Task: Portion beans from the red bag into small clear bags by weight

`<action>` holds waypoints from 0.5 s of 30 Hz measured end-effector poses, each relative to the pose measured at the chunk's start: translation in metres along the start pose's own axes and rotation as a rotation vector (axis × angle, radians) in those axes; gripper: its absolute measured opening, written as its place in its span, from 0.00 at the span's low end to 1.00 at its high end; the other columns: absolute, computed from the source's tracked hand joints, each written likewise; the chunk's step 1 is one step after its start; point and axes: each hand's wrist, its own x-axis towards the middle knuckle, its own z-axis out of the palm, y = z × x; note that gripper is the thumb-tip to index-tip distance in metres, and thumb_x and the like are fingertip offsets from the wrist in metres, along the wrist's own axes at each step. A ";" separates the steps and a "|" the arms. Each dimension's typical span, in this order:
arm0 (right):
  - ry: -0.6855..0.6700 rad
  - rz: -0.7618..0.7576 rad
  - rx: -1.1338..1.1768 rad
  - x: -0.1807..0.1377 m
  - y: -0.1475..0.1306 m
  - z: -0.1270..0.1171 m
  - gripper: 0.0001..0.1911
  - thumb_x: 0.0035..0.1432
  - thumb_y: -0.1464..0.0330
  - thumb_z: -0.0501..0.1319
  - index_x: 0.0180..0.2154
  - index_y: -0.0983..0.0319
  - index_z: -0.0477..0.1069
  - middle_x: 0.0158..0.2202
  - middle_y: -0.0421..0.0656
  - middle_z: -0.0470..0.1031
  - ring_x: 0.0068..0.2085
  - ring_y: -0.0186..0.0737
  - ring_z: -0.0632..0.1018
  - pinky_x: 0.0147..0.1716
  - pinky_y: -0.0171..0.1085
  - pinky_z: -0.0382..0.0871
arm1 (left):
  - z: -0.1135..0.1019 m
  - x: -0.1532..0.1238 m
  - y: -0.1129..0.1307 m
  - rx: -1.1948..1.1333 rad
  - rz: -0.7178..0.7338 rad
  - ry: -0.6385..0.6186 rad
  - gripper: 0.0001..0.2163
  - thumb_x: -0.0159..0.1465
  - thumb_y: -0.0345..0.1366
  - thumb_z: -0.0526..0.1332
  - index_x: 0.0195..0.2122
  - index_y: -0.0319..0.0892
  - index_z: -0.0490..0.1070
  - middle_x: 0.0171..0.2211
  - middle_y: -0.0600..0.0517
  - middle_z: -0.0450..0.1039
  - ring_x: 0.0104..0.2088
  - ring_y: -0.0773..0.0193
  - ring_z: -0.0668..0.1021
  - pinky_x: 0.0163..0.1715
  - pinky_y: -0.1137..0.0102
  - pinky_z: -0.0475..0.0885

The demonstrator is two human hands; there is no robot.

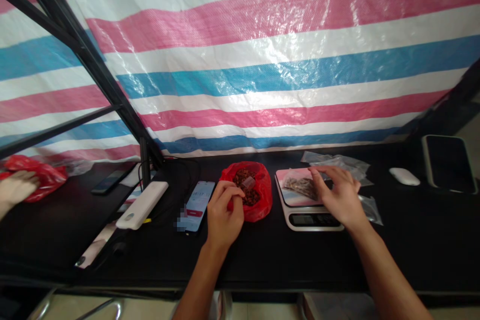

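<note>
A red plastic bag (265,195) stands open on the table with small dark brown pieces (252,197) inside. My left hand (226,212) is at its left rim, fingers curled together, their tips against a small clear scoop (248,183) over the pieces; the grip itself is partly hidden. To the right, a small clear bag (300,183) of brownish bits lies on a white kitchen scale (288,217). My right hand (339,192) reaches over the scale, thumb and fingers closed on the bag's right end. The scale's display is too dark to read.
Flat clear bags (343,162) lie behind and right of the scale. A lit phone (199,205) and a white power bank (142,206) are on the left. Further right are a white case (404,176) and a dark-screened device (449,164). Another person's hand (18,190) touches a red bag (48,180) far left.
</note>
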 end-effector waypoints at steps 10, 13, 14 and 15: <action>-0.088 -0.047 0.042 -0.003 -0.003 0.010 0.21 0.59 0.46 0.62 0.41 0.53 0.80 0.41 0.47 0.81 0.53 0.62 0.72 0.53 0.62 0.61 | 0.000 0.000 0.001 -0.008 0.024 0.006 0.11 0.67 0.24 0.57 0.30 0.44 0.73 0.33 0.52 0.71 0.34 0.65 0.78 0.36 0.71 0.73; -0.011 -0.070 0.187 -0.005 -0.023 0.015 0.17 0.60 0.50 0.63 0.40 0.54 0.78 0.41 0.47 0.80 0.49 0.56 0.74 0.52 0.56 0.66 | 0.005 -0.002 0.006 -0.023 0.043 -0.031 0.09 0.67 0.25 0.57 0.36 0.44 0.74 0.36 0.51 0.74 0.35 0.64 0.78 0.37 0.70 0.74; -0.012 -0.090 0.239 -0.007 -0.033 0.018 0.15 0.61 0.52 0.63 0.41 0.54 0.77 0.41 0.46 0.80 0.48 0.54 0.74 0.51 0.54 0.67 | 0.007 -0.003 0.007 -0.021 0.033 -0.061 0.08 0.67 0.26 0.57 0.39 0.44 0.74 0.37 0.50 0.75 0.35 0.64 0.78 0.37 0.70 0.75; -0.022 -0.111 0.283 -0.010 -0.043 0.020 0.12 0.62 0.54 0.64 0.40 0.54 0.77 0.41 0.46 0.79 0.47 0.52 0.75 0.50 0.52 0.68 | 0.009 -0.004 0.008 -0.019 0.012 -0.099 0.08 0.68 0.27 0.58 0.43 0.45 0.74 0.40 0.49 0.76 0.35 0.64 0.78 0.37 0.70 0.75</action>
